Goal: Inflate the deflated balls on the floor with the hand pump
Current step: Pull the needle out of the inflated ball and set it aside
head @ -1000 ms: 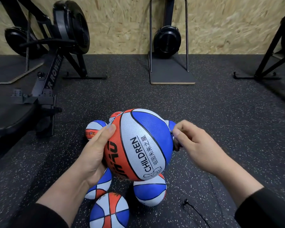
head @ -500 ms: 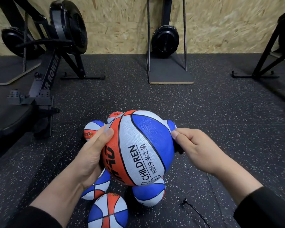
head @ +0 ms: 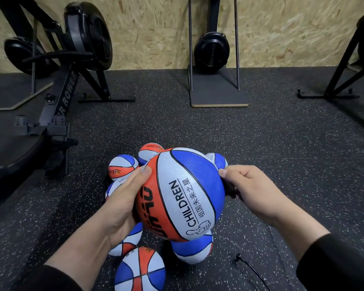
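I hold a red, white and blue ball (head: 183,196) marked CHILDREN above the floor, and it looks round and full. My left hand (head: 122,202) cups its left side. My right hand (head: 250,192) is closed at the ball's right side around a small dark part, seemingly the pump nozzle (head: 229,191), which is pressed against the ball and mostly hidden. Several smaller balls of the same colours lie beneath, among them one at the back left (head: 122,166), one under the held ball (head: 192,249) and one at the bottom (head: 140,269).
A thin black hose (head: 250,267) lies on the speckled rubber floor (head: 282,164) at the lower right. A black rowing machine (head: 57,106) stands to the left, a fan unit on a board (head: 213,59) at the back centre, and a black frame (head: 343,76) at the right.
My right hand has moved in against the ball's right side and closed tighter. The ball has turned a little and shifted slightly downward in my hands.
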A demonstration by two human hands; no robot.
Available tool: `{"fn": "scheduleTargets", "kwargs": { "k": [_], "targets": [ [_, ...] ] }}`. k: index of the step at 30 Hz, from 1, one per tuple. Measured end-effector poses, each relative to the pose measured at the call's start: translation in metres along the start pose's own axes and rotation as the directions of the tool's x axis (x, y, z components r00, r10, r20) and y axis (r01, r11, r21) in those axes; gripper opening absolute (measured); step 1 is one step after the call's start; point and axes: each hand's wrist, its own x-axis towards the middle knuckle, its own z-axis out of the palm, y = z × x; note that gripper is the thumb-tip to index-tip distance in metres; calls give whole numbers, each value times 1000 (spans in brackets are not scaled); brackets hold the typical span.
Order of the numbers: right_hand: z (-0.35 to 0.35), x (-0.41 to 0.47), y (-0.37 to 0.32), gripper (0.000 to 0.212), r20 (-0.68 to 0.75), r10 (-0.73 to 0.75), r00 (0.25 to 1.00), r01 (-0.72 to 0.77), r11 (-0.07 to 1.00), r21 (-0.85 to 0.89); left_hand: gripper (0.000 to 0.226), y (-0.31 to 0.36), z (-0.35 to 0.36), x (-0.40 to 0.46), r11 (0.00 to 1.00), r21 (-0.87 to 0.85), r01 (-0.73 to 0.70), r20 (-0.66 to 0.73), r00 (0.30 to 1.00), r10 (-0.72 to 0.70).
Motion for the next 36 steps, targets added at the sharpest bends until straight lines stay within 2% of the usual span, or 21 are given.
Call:
{"fn": "scheduleTargets", "kwargs": {
  "k": [6, 12, 15, 20, 22, 24, 27, 28, 29, 30, 33, 36],
  "targets": [
    [11, 1, 2, 45, -116, 3, 993, 5, 998, 68, 63, 4, 0, 3, 997, 2, 82, -22, 996, -82],
    [16, -2, 3, 43, -158, -27, 987, 30, 999, 20, 68, 6, -6, 5, 994, 9, 113, -32, 993, -112],
    [17, 1, 5, 44, -124, -9, 992, 9, 1000, -3, 68, 6, -9, 6, 993, -10, 119, -32, 992, -120],
    [10, 5, 13, 44, 59, 43, 997, -40, 998, -55, 63, 1, -12, 6, 990, 8, 142, -41, 989, -142],
    [13, 5, 15, 43, 15, 22, 1000, -20, 990, -140, 62, -1, -12, 6, 989, 20, 145, -30, 989, -145],
    [17, 5, 14, 38, -98, -6, 995, -12, 983, -182, 65, 0, -12, 8, 985, 20, 171, -28, 985, -170],
    [18, 9, 6, 35, -255, 70, 964, -31, 988, 154, 66, 3, -20, 13, 975, -33, 218, -51, 974, -220],
    [18, 9, 2, 37, -297, 83, 951, -24, 980, 197, 65, 3, -23, 14, 975, -46, 217, -50, 974, -219],
    [18, 9, 1, 40, -331, 68, 941, -12, 986, 168, 65, 2, -24, 16, 976, -47, 212, -55, 975, -214],
    [22, 8, 1, 41, -344, 43, 938, -3, 993, 115, 66, 1, -24, 17, 977, -39, 211, -61, 975, -213],
    [42, 0, 6, 39, -291, 64, 954, -11, 984, 180, 70, -7, -14, 21, 974, -4, 227, -57, 972, -227],
    [52, 1, 21, 39, -333, 52, 942, -39, 998, 44, 63, -22, -2, 30, 985, 3, 170, 6, 985, -170]
  ]
}}
